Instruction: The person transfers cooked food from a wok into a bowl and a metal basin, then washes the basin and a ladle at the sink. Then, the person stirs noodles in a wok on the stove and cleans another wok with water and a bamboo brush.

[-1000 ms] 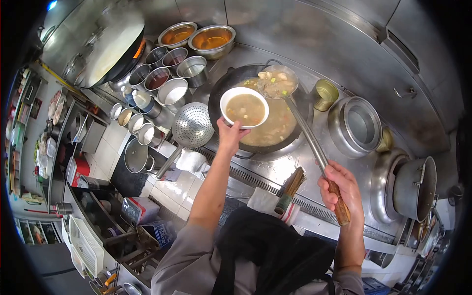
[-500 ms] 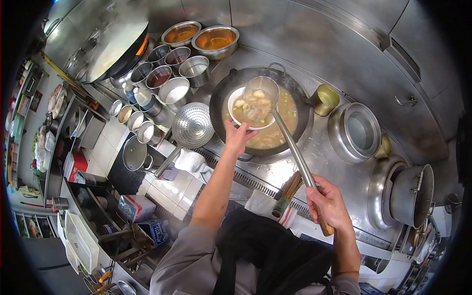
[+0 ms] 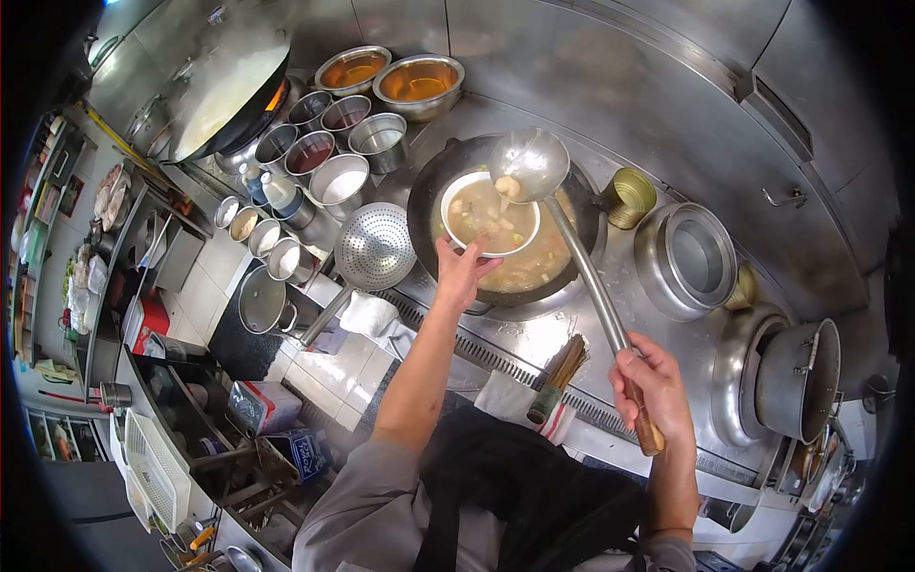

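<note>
one left hand (image 3: 461,275) pinching one white bowl (image 3: 534,227), one right hand (image 3: 657,386) clasping one ladle (image 3: 532,164), one wok (image 3: 425,195) beneath

Illumination is bright over the work area. Strong glare occurs on the steel counter (image 3: 536,336); the ladle bowl (image 3: 536,160) exhibits specular highlights. Steam softens detail above the upper-left wok (image 3: 252,112). Lower-left shelving (image 3: 224,457) is shadowed. Fisheye distortion curves peripheral lines; corners are black.

Nothing legible — pale lettering (image 3: 308,455) on the blue box (image 3: 298,452) is blurred.
</note>
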Available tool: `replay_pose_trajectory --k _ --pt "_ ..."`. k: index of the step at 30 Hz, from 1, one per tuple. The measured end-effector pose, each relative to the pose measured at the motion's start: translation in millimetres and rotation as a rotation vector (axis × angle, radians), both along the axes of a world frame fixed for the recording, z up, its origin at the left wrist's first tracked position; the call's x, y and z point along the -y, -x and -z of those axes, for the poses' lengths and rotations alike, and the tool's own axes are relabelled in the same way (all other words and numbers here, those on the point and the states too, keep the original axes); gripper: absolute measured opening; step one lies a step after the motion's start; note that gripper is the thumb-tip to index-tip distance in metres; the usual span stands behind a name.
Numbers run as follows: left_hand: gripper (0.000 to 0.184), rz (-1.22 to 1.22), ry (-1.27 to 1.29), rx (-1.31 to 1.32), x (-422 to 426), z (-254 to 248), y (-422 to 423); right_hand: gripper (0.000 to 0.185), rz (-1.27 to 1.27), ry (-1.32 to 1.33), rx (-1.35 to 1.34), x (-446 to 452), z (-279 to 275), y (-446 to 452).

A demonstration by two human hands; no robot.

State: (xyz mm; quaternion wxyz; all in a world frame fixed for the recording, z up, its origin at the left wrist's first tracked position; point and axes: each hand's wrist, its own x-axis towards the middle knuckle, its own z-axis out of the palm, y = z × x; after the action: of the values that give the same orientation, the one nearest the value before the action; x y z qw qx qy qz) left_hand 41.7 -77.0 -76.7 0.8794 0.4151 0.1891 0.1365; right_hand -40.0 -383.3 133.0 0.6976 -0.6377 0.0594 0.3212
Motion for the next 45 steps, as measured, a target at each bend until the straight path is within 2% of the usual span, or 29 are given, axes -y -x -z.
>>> replay_pose_trajectory --k 6,10,20,21,24,25,28,35,41,45 --pt "0.062 -0.028 0.030 0.026 -1 -4 13 0.035 0.107 -0.290 -0.152 10 -6 -14" --pt "0.064 -0.044 0.010 0.018 -6 -11 26 0.032 0.121 -0.265 -0.100 12 4 -26" --pt "0.054 -0.094 -0.061 0.071 -22 -21 42 0.031 0.038 0.188 0.090 -3 99 -40" --pt "0.053 -0.100 -0.058 0.079 -23 -22 44 0.041 0.004 0.254 0.109 0 109 -39" --pt "0.051 -0.108 -0.050 0.109 -25 -32 47 0.051 -0.103 0.683 0.518 7 149 -36" --pt "0.050 -0.106 -0.045 0.118 -26 -35 49 0.057 -0.125 0.756 0.606 10 152 -35" --pt "0.048 -0.095 -0.024 0.120 -30 -37 54 0.056 -0.069 0.874 0.970 22 181 -35" --pt "0.044 -0.095 -0.008 0.130 -32 -50 63 0.058 -0.022 0.923 0.937 34 202 -22" --pt "0.046 -0.104 -0.019 0.119 -34 -54 75 0.054 0.007 0.833 0.950 30 217 -15" --pt "0.052 -0.104 -0.040 0.134 -37 -57 90 0.055 0.008 0.897 0.940 30 215 -8"
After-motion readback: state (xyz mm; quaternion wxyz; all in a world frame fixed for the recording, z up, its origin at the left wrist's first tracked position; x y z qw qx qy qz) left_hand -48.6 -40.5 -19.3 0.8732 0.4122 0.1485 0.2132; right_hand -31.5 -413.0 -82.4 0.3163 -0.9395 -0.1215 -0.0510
